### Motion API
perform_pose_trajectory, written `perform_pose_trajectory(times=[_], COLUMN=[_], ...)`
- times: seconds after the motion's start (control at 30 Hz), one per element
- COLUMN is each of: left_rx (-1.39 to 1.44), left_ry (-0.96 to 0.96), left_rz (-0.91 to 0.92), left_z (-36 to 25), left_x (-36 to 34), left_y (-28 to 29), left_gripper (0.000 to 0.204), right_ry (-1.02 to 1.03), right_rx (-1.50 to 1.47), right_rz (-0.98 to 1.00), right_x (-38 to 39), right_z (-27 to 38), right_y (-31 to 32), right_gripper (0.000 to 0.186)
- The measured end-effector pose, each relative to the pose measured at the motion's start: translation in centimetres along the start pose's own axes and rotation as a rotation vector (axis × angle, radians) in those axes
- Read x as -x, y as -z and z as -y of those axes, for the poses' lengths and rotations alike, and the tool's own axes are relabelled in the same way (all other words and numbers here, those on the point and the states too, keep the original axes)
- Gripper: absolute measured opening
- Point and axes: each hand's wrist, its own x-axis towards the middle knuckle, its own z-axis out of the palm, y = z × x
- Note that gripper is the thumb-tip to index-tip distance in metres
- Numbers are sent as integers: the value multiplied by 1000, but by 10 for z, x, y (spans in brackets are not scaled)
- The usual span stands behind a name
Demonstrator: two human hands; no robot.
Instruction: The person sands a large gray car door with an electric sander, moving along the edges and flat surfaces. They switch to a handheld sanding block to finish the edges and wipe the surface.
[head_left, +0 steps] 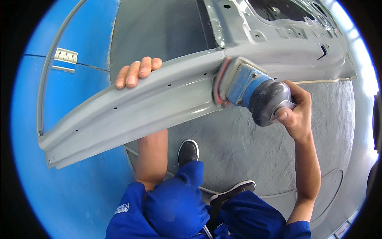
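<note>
A grey-primed car door (278,55) stretches across the view, its window-frame arm (131,109) running down to the left. My left hand (138,72) is closed on this frame arm. Its fingers curl over the far edge, the forearm passes underneath, and the palm and thumb are hidden. In my right hand (296,109) is a power sander (252,89) with a blue body and a dark rounded head, the thumb on its near side. The sander stands tilted, its red-edged pad against the door where the frame arm meets the panel. The pad's edge looks blurred.
Blue floor (75,183) lies at the left, grey floor (242,147) in the middle and right. A thin hose or cable (278,194) runs along the floor by my shoes (188,152). A pale slotted fitting (65,55) shows beyond the thin curved rail (47,65).
</note>
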Motion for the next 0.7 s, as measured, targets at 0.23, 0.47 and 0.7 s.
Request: perform_pose_trajectory(times=[0.23,0.47,0.7], left_rx=[9,15,15], left_ry=[-34,-55,-4], left_rz=[63,59,43], left_z=[7,7,-1], left_x=[3,2,-2], left_y=[4,4,8], left_gripper=[17,18,13], right_ry=[106,41,-61], right_rx=[120,184,96], right_rz=[153,137,57], right_x=[-12,-17,5], right_z=[33,27,-1], right_y=[-3,15,17], right_gripper=[71,72,68])
